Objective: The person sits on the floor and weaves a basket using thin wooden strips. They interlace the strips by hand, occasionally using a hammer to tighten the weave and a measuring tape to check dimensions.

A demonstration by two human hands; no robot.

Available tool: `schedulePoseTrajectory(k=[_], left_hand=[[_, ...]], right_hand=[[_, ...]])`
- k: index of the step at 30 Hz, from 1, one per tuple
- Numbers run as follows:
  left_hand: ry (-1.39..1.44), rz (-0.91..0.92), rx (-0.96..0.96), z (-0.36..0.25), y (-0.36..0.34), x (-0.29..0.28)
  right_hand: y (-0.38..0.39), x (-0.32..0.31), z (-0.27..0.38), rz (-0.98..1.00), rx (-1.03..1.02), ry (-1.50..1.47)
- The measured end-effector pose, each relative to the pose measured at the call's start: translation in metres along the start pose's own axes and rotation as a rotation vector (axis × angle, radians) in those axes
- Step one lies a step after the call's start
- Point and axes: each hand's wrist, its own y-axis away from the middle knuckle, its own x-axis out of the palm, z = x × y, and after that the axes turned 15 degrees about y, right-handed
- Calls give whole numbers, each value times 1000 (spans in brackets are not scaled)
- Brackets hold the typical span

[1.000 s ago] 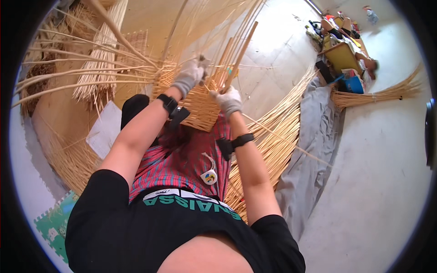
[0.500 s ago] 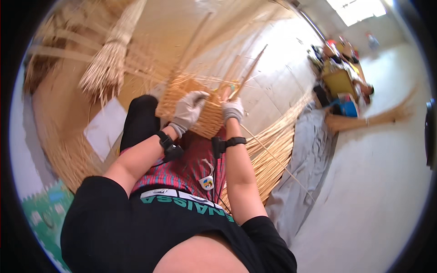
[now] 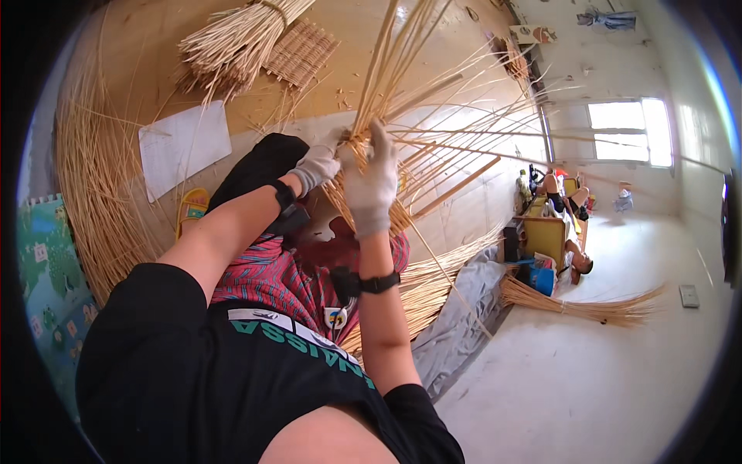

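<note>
A half-woven straw basket (image 3: 399, 220) rests over my lap, its loose strands (image 3: 448, 143) fanning up and out to the right. My left hand (image 3: 315, 164), in a pale work glove, has its fingers closed on the basket's edge. Close beside it, my gloved right hand (image 3: 371, 184) stands in front of the weave, thumb and fingers around upright strands at the rim. It covers much of the basket, and exactly which strands it pinches is hidden. Both wrists wear black straps with small devices.
Ahead lie a tied straw bundle (image 3: 232, 48) and a small woven panel (image 3: 303, 52). Left are a white paper sheet (image 3: 184, 151), a yellow sandal (image 3: 190, 210) and loose straw (image 3: 93, 178). On the right are grey cloth (image 3: 461, 305), another straw bundle (image 3: 587, 305) and a person (image 3: 578, 259).
The basket has turned, so its woven face is mostly hidden and its strands spread rightward. My right hand has moved left and up beside my left hand. The view has shifted.
</note>
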Motion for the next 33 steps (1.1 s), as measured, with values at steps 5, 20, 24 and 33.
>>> schedulePoseTrajectory(k=[5,20,24,33], left_hand=[[-218,-80,-6,46,0,12],[676,205,-695,-18,-96,-50],[809,228,-572,-8,-104,-15],[858,270,-578,-3,-95,-16]], right_hand=[[-58,6,36,-122,-124,314],[19,-11,21,69,150,-459],[29,-31,15,156,156,-373],[118,45,-183,-165,1111,-1054]])
